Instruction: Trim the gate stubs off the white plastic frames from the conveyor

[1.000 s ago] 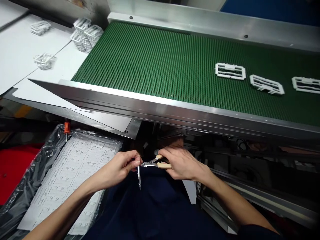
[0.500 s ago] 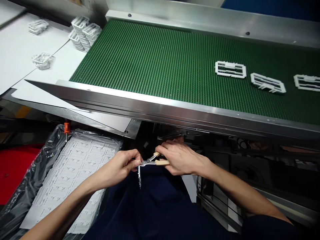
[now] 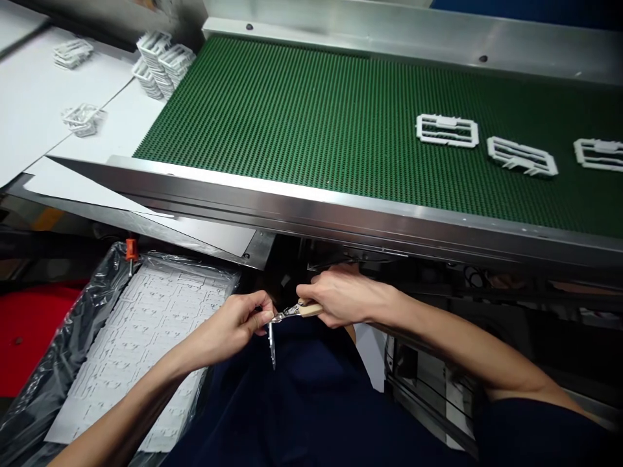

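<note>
My left hand (image 3: 246,324) pinches a white plastic frame (image 3: 272,347), which hangs edge-on below the fingertips above my dark clothing. In my right hand (image 3: 335,295) are cutting pliers (image 3: 294,310) with cream handles, squeezed together. The jaws of the pliers touch the upper edge of the frame beside my left fingertips; the exact spot they bite is too small to make out. Similar white frames (image 3: 448,131) lie on the green conveyor belt (image 3: 302,117) beyond my hands.
Stacks of white frames (image 3: 156,58) stand on the white table (image 3: 34,97) at the back left. A plastic-lined box (image 3: 29,402) holding flat rows of white parts (image 3: 146,337) sits at my left, an orange-handled tool (image 3: 131,250) at its rim. A metal rail (image 3: 292,201) edges the belt.
My right hand has closed the plier handles, which were spread apart before, and shifted slightly left. My left hand and the frame in it stay nearly in place.
</note>
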The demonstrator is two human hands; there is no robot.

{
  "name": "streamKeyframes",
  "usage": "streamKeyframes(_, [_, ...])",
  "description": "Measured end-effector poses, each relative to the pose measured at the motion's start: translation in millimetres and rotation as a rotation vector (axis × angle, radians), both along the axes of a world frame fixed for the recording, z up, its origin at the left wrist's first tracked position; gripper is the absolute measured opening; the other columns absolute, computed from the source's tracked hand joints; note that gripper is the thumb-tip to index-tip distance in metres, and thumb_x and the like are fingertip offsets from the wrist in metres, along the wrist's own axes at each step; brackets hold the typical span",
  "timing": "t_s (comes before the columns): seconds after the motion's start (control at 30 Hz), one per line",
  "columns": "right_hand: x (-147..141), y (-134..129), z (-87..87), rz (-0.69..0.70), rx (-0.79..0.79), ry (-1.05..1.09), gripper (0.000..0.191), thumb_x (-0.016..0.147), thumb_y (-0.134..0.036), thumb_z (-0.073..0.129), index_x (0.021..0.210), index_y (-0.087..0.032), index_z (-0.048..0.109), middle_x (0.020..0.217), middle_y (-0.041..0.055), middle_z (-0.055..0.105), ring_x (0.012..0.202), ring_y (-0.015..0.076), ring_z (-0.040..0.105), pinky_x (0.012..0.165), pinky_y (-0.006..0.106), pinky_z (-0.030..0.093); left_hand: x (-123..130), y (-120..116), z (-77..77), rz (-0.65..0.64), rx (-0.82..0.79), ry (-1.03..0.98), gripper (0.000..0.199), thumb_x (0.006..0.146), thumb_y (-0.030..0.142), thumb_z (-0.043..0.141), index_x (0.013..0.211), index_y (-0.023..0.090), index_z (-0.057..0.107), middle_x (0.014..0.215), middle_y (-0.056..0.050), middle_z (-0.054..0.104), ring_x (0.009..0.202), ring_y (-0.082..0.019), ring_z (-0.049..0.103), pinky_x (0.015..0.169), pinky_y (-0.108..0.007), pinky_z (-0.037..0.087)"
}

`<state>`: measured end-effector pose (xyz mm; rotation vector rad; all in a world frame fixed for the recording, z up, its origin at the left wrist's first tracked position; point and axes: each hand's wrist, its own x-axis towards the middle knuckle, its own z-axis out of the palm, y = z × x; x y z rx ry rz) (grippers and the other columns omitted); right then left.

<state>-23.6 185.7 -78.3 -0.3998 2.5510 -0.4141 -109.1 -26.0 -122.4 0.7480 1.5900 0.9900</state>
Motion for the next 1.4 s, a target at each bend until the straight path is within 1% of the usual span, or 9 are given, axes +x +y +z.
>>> streamKeyframes(0.2, [20.5, 11.3, -22.6, -0.270, -0.032, -0.022, 0.013, 0.075, -0.023, 0.051, 0.087, -0.023, 0.054, 0.073, 0.0001, 0.064, 0.062, 0.0153, 0.057, 0.050, 0.024, 0.029, 9.2, -5.2, -11.1, 0.193, 0.036, -0.097, 0.023, 0.090, 0.037, 0.044, 0.087, 0.019, 0.058, 0.089, -0.004, 0.062, 0.087, -0.020, 0.057, 0.076, -0.028, 0.042])
streamKeyframes(0.27, [29.6, 13.3, -29.5, -0.374, -0.033, -0.026, 0.013, 0.078, -0.030, 0.052, 0.089, -0.022, 0.054, 0.075, 0.0012, 0.065, 0.067, 0.0164, 0.059, 0.054, 0.024, 0.031, 19.8, -5.1, -17.6, 0.236, 0.061, -0.138, 0.021, 0.087, 0.035, 0.051, 0.100, 0.021, 0.059, 0.100, -0.006, 0.061, 0.098, -0.021, 0.055, 0.086, -0.030, 0.041])
streamKeyframes(0.33, [38.0, 12.7, -35.0, -0.470, -0.048, -0.035, 0.016, 0.080, -0.036, 0.052, 0.089, -0.022, 0.054, 0.078, 0.0015, 0.065, 0.071, 0.0169, 0.060, 0.057, 0.024, 0.032, 31.7, -3.8, -26.1, 0.286, 0.072, -0.232, 0.033, 0.081, 0.032, 0.060, 0.112, 0.022, 0.055, 0.110, -0.007, 0.058, 0.106, -0.023, 0.053, 0.091, -0.030, 0.040])
streamKeyframes(0.5, [51.0, 4.3, -44.7, -0.664, -0.126, 0.026, 0.020, 0.084, -0.040, 0.049, 0.094, -0.023, 0.052, 0.087, 0.0002, 0.064, 0.078, 0.0165, 0.060, 0.063, 0.024, 0.036, 43.9, 4.3, -41.2, 0.613, 0.083, -0.680, 0.040, 0.089, 0.036, 0.047, 0.124, 0.016, 0.048, 0.102, -0.010, 0.059, 0.092, -0.023, 0.058, 0.082, -0.036, 0.048])
streamKeyframes(0.57, [52.3, 0.8, -47.4, -0.659, -0.137, 0.071, 0.020, 0.083, -0.039, 0.049, 0.094, -0.022, 0.052, 0.090, 0.0012, 0.063, 0.082, 0.0169, 0.059, 0.067, 0.025, 0.038, 40.9, 8.4, -40.1, 0.686, 0.130, -0.842, 0.040, 0.091, 0.037, 0.039, 0.123, 0.014, 0.049, 0.098, -0.010, 0.060, 0.081, -0.020, 0.059, 0.073, -0.034, 0.051])
streamKeyframes(0.7, [50.9, -2.2, -48.8, -0.589, -0.087, 0.130, 0.022, 0.081, -0.033, 0.052, 0.099, -0.021, 0.052, 0.092, 0.0035, 0.062, 0.087, 0.0187, 0.058, 0.074, 0.028, 0.039, 36.6, 14.7, -32.5, 0.662, 0.176, -0.980, 0.042, 0.093, 0.040, 0.032, 0.116, 0.012, 0.054, 0.092, -0.011, 0.060, 0.066, -0.016, 0.055, 0.055, -0.028, 0.049])
streamKeyframes(0.9, [47.5, 2.0, -40.9, -0.482, -0.065, 0.156, 0.028, 0.075, -0.023, 0.054, 0.103, -0.021, 0.052, 0.094, 0.0036, 0.061, 0.091, 0.0197, 0.056, 0.078, 0.029, 0.039, 40.4, 15.9, -27.7, 0.622, 0.160, -0.996, 0.042, 0.094, 0.041, 0.031, 0.110, 0.012, 0.057, 0.093, -0.011, 0.060, 0.062, -0.015, 0.054, 0.054, -0.026, 0.048])
streamKeyframes(1.17, [44.9, 8.4, -34.7, -0.386, -0.032, 0.144, 0.024, 0.077, -0.025, 0.051, 0.100, -0.021, 0.054, 0.088, 0.0038, 0.061, 0.084, 0.0194, 0.057, 0.073, 0.028, 0.038, 42.4, 18.0, -23.0, 0.613, 0.124, -0.954, 0.041, 0.094, 0.039, 0.031, 0.110, 0.011, 0.056, 0.089, -0.010, 0.061, 0.060, -0.015, 0.055, 0.053, -0.026, 0.047])
streamKeyframes(1.4, [46.6, 11.1, -34.8, -0.364, -0.033, 0.154, 0.016, 0.076, -0.024, 0.050, 0.091, -0.021, 0.055, 0.081, 0.0016, 0.063, 0.074, 0.0171, 0.059, 0.059, 0.026, 0.032, 43.4, 17.5, -24.1, 0.617, 0.098, -0.948, 0.040, 0.093, 0.040, 0.033, 0.110, 0.012, 0.058, 0.090, -0.010, 0.062, 0.059, -0.014, 0.055, 0.053, -0.026, 0.047])
